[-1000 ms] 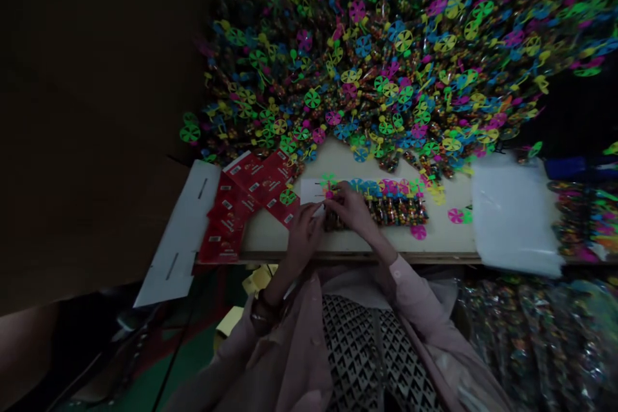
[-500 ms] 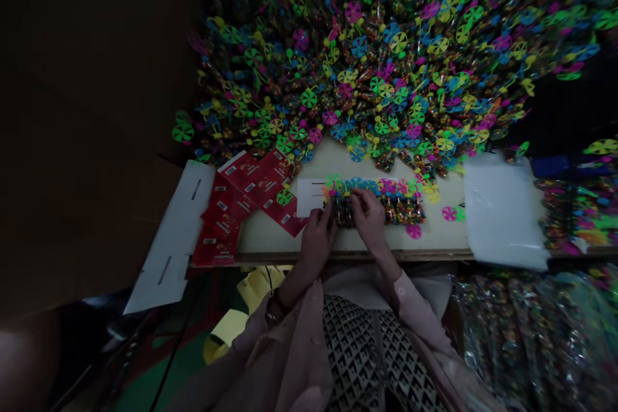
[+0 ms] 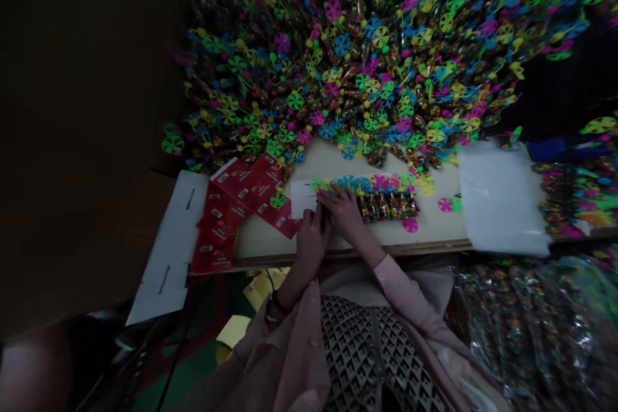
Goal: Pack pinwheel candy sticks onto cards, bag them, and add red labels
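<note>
Head view, logged from my remote station. Item one: the right hand [image 3: 342, 211], fingers loosely spread and curved, tips at the left end of a row of candy tubes [image 3: 389, 207] topped with pinwheels. Item two: the left hand [image 3: 311, 238], fingers pressed together and raised against the right hand, beside a white card [image 3: 303, 198]. I cannot tell whether either hand pinches anything, as the fingertips overlap at the row's end. The row lies flat on the bench [image 3: 255, 244], pinwheels to the far side, with the card just left of it, its right edge hidden by the hands. Loose pinwheels [image 3: 445, 205] lie to the right. Red printed sheets [image 3: 241, 206] lie left of the card, with a white cardboard strip [image 3: 168, 248] beyond them. A white plastic sheet [image 3: 502, 199] lies at right, and a great heap of pinwheel tubes [image 3: 338, 58] fills the far side. Handling note: light fingertip pressure suits this tightly packed row, since the pinwheels crowd one another.
</note>
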The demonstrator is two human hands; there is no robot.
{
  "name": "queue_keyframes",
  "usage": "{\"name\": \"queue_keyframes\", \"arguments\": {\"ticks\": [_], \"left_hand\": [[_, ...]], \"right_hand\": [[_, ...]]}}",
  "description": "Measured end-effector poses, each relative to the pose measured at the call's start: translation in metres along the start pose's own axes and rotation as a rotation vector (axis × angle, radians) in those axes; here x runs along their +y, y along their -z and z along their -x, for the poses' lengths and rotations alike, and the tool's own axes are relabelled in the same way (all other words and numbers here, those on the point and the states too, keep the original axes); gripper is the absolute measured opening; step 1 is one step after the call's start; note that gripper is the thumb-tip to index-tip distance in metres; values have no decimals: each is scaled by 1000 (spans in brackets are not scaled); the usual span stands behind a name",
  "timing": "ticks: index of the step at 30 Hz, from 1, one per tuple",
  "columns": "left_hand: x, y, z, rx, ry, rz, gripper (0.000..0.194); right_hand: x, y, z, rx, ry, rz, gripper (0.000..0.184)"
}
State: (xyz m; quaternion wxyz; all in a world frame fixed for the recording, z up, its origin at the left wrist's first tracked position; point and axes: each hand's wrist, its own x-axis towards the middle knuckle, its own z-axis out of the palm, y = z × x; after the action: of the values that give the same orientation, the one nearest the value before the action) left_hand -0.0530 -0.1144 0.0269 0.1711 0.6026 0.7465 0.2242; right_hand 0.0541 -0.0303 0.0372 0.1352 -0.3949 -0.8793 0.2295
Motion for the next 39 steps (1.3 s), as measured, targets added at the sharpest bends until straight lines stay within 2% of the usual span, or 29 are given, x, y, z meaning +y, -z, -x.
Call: {"name": "queue_keyframes", "arguments": {"ticks": [7, 10, 12, 15, 18, 20, 24, 26, 27, 29, 31, 32, 33, 35, 37, 39], "left_hand": [[-6, 13, -20, -90, -73, -29, 41], [-8, 11, -22, -67, -112, -20, 42], [-8, 7, -20, 9, -114, -7, 41], [-7, 0, -15, 131, -102, 27, 40], [-5, -2, -12, 161, -98, 52, 40], [-4, -1, -13, 135, -83, 47, 41], [-1, 5, -19, 10, -43, -8, 46], [-2, 9, -20, -20, -57, -8, 44], [-5, 12, -20, -10, -71, 4, 44], [-12, 16, -19, 68, -87, 35, 50], [-22, 16, -19, 171, -54, 62, 60], [-28, 15, -20, 201, -17, 82, 64], [-33, 12, -22, 214, 27, 103, 65], [-41, 3, -28, 203, 117, 136, 65], [-44, -5, -34, 197, 181, 139, 68], [-45, -9, -39, 202, 214, 112, 72]], "right_hand": [[-4, 10, -5, -64, -17, 68, 42], [-2, 9, -6, -47, -19, 58, 45], [4, 8, -4, 18, -22, -12, 48], [19, 9, 2, 205, -54, -182, 54], [31, 14, 9, 343, -66, -283, 59], [31, 16, 12, 334, -52, -289, 61], [13, 16, 16, 225, -18, -171, 58], [9, 18, 25, 237, -26, -117, 51], [13, 20, 33, 290, -58, -108, 47], [34, 31, 56, 512, -229, -108, 39], [71, 46, 84, 767, -508, -110, 37], [91, 55, 98, 830, -649, -121, 39], [110, 62, 110, 809, -755, -144, 41], [140, 73, 123, 624, -834, -222, 43], [152, 74, 122, 475, -796, -275, 41], [148, 67, 111, 437, -743, -288, 38]]}}
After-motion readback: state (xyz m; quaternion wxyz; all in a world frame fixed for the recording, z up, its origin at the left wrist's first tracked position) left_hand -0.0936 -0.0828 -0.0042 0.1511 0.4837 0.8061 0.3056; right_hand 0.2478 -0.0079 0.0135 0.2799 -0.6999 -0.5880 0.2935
